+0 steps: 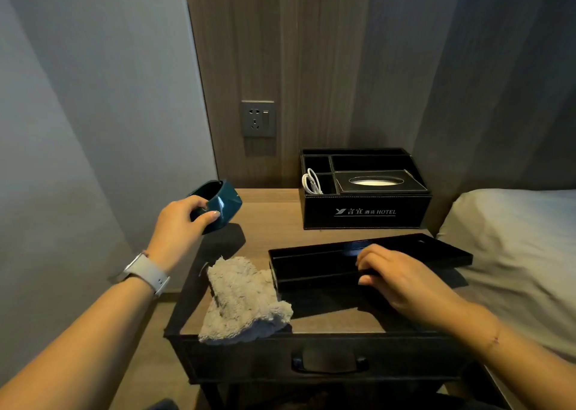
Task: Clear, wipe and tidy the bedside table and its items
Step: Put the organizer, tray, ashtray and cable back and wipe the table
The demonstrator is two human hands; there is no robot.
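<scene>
My left hand [182, 222] grips a dark teal bowl [223, 202] by its rim and holds it tilted above the back left corner of the bedside table [274, 210]. My right hand [402, 277] holds the near edge of a flat black tray [318, 261], fingers curled over the rim; the tray's far right end is raised and reaches toward the bed. A crumpled beige cloth [243, 300] lies on the table's front left, touching the tray's left end. A black hotel organiser box [364, 204] with a tissue slot and a white cable [311, 182] stands at the back.
A wall socket [258, 118] sits on the wooden panel behind the table. The bed [523, 253] with white linen borders the table on the right. A drawer with a black handle [328, 364] is under the tabletop. A grey wall closes the left side.
</scene>
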